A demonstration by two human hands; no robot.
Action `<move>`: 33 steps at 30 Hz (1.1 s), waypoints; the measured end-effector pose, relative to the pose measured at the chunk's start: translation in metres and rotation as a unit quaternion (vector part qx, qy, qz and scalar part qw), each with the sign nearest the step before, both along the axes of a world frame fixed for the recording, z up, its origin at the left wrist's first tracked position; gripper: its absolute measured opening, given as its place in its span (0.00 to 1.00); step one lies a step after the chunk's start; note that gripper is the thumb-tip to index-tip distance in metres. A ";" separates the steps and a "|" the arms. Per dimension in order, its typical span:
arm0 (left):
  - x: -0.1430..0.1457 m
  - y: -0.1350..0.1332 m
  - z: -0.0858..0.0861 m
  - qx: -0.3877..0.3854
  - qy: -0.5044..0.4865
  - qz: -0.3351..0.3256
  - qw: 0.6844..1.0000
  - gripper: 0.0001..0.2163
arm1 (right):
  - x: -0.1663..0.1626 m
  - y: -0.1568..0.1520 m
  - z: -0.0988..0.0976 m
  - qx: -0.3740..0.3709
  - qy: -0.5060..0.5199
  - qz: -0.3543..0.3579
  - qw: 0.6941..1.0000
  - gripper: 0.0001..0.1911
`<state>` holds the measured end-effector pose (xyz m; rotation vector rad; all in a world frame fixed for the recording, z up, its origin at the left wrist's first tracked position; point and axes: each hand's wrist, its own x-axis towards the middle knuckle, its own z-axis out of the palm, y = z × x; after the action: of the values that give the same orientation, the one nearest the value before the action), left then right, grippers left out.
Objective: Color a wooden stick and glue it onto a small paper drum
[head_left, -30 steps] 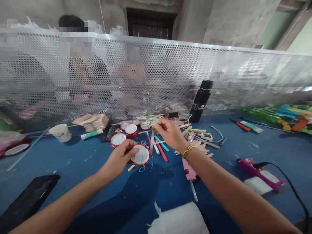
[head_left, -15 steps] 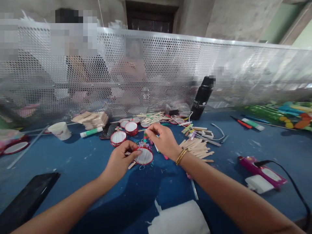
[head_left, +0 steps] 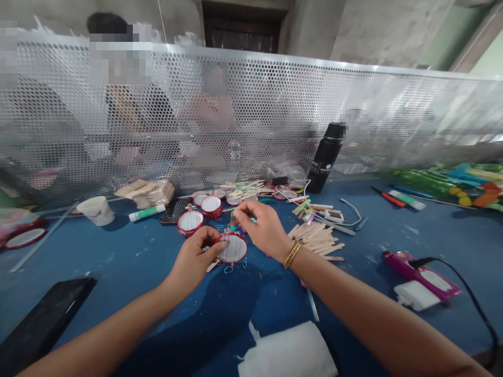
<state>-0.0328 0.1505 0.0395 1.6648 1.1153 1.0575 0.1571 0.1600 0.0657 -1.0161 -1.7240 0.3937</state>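
Our right hand [head_left: 262, 226] has brought its pinched red-green wooden stick [head_left: 232, 225] — upright — behind the round, red-rimmed white disc [head_left: 236, 250] our left hand [head_left: 194, 255] clamps.

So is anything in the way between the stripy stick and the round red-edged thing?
Nothing visible. The right fingers hold the striped stick at the far rim of the red-edged disc, which the left fingers grip. Whether stick and disc touch, I can't tell.
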 end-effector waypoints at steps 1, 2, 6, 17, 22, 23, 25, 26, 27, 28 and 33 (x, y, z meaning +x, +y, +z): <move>0.000 0.000 0.000 -0.002 -0.002 0.000 1.000 0.12 | 0.000 0.000 0.000 0.001 -0.001 0.000 1.000 0.10; 0.000 0.000 0.001 -0.002 -0.003 0.001 1.000 0.12 | 0.000 -0.001 0.001 0.002 -0.003 0.001 1.000 0.10; 0.000 0.001 0.001 0.006 -0.004 0.004 1.000 0.12 | 0.000 -0.002 0.001 0.004 -0.006 0.006 1.000 0.10; -0.001 0.001 -0.002 0.023 0.007 0.013 1.000 0.12 | -0.003 -0.004 0.002 -0.006 0.001 0.020 1.000 0.10; 0.000 0.000 -0.004 0.009 0.001 0.008 1.000 0.13 | -0.004 -0.004 0.002 -0.008 0.011 0.022 1.000 0.10; 0.000 -0.001 -0.005 0.003 -0.005 0.005 1.000 0.14 | -0.004 -0.004 0.002 -0.009 0.014 0.023 1.000 0.10; 0.001 -0.002 -0.006 -0.009 -0.016 0.003 1.000 0.15 | -0.004 -0.003 0.002 -0.013 0.019 0.026 0.999 0.10; 0.002 -0.003 -0.006 -0.014 -0.020 0.004 1.000 0.15 | -0.004 -0.003 0.001 -0.015 0.022 0.029 0.999 0.10; 0.002 -0.004 -0.006 -0.018 -0.023 0.006 1.000 0.15 | -0.005 -0.003 0.001 -0.017 0.023 0.030 0.999 0.10; 0.003 -0.005 -0.006 -0.020 -0.026 0.008 0.999 0.15 | -0.005 -0.002 0.001 -0.018 0.024 0.031 0.999 0.10; 0.005 -0.008 -0.004 -0.023 -0.036 0.020 0.999 0.14 | -0.006 -0.002 0.000 -0.026 0.028 0.033 0.999 0.10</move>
<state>-0.0280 0.1424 0.0353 1.5612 1.1227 1.1004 0.1515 0.1575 0.0656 -0.9791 -1.7083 0.5077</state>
